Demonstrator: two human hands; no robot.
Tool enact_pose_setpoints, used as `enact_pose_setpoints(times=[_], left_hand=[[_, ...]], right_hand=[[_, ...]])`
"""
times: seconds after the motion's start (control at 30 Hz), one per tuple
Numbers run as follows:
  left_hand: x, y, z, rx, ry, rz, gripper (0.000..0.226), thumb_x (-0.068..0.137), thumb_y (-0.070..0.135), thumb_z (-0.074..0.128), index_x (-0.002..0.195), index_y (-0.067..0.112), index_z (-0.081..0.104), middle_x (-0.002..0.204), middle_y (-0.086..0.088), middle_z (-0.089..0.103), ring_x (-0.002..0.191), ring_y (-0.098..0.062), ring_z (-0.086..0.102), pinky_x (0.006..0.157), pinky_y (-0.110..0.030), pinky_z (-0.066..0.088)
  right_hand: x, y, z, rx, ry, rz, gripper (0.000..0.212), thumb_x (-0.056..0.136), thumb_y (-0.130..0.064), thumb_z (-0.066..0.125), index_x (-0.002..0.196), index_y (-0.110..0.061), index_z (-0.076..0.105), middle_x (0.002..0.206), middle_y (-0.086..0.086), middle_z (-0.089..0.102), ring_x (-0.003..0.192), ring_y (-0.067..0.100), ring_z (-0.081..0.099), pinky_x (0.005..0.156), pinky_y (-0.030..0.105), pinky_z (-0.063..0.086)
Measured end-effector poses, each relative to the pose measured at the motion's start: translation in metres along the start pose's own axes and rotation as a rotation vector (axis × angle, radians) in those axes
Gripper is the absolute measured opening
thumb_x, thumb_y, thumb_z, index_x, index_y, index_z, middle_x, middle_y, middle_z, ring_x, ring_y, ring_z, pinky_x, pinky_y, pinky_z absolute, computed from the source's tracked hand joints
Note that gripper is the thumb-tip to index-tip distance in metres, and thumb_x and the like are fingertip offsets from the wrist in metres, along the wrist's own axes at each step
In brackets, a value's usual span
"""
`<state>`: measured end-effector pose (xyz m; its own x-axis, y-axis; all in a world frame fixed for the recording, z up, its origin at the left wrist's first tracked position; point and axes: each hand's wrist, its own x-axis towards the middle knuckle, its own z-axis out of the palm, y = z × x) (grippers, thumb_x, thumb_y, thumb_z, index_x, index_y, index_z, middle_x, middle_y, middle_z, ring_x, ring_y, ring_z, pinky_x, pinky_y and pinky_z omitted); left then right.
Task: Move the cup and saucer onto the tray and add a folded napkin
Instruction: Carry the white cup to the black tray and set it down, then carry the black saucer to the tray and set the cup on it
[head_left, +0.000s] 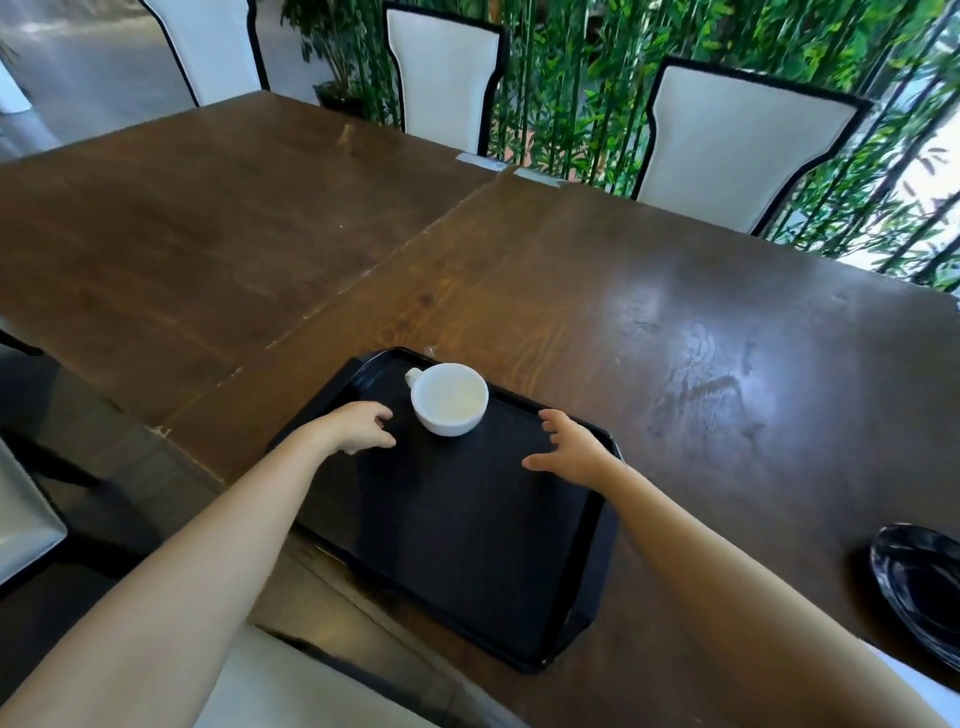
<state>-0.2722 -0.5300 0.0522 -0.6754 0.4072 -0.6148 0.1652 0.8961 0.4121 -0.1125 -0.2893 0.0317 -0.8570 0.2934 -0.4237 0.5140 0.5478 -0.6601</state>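
- Dark wooden table, white chairs and bamboo greenery behind; black tray lies at the near edge
- White cup stands upright at the tray's far end, handle pointing far-left; no saucer visible under it
- Left hand and right hand hover either side, fingers spread, holding nothing
- Judgement: glazed ceramic, rigid, breakable, slippery; grip by handle or body
- Napkin not visible

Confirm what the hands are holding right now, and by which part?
Nothing. Left hand and right hand are open over the black tray, either side of the white cup, touching neither it nor its handle.
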Motion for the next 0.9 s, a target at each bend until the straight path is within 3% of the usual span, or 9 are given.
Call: enact_pose_setpoints(times=[0.13,0.27,0.4,0.67,0.9], left_hand=[[-0.021,0.019,0.005,0.071,-0.049,-0.03,0.057,0.09,0.024,0.057,0.142,0.015,0.034,0.145,-0.008,0.039,0.126,-0.025,0.045,0.096,-0.04,0.048],[-0.043,0.056,0.024,0.1,-0.091,-0.005,0.056,0.088,0.028,0.059,0.139,0.018,0.038,0.129,-0.004,0.052,0.108,-0.017,0.053,0.087,-0.036,0.051],[-0.061,0.121,0.057,0.135,-0.171,0.113,0.058,0.084,0.029,0.063,0.137,0.02,0.04,0.127,0.0,0.053,0.108,-0.013,0.052,0.088,-0.033,0.053],[-0.073,0.285,0.153,0.187,-0.254,0.3,0.057,0.084,0.029,0.065,0.136,0.019,0.042,0.129,-0.003,0.056,0.108,-0.017,0.058,0.088,-0.037,0.054],[-0.073,0.384,0.242,0.229,-0.3,0.421,0.056,0.084,0.028,0.064,0.135,0.017,0.043,0.125,-0.007,0.057,0.108,-0.02,0.057,0.085,-0.037,0.054]], right_hand=[[-0.022,0.016,-0.04,-0.129,-0.128,0.047,0.082,0.08,-0.027,0.072,0.145,-0.013,0.024,0.148,0.011,0.037,0.133,0.027,0.04,0.108,0.037,0.036],[-0.046,0.039,-0.075,-0.218,-0.176,0.079,0.078,0.079,-0.03,0.071,0.143,-0.015,0.029,0.146,0.007,0.039,0.132,0.026,0.041,0.108,0.038,0.035],[-0.077,0.077,-0.109,-0.254,-0.177,0.109,0.079,0.079,-0.033,0.071,0.143,-0.014,0.03,0.146,0.006,0.041,0.133,0.026,0.04,0.109,0.041,0.034],[-0.151,0.185,-0.185,-0.183,-0.102,0.22,0.074,0.079,-0.032,0.072,0.14,-0.015,0.035,0.144,0.005,0.041,0.124,0.029,0.047,0.099,0.041,0.048],[-0.207,0.283,-0.239,-0.097,0.025,0.369,0.065,0.078,-0.028,0.071,0.135,-0.014,0.044,0.138,0.009,0.047,0.12,0.03,0.049,0.094,0.043,0.051]])
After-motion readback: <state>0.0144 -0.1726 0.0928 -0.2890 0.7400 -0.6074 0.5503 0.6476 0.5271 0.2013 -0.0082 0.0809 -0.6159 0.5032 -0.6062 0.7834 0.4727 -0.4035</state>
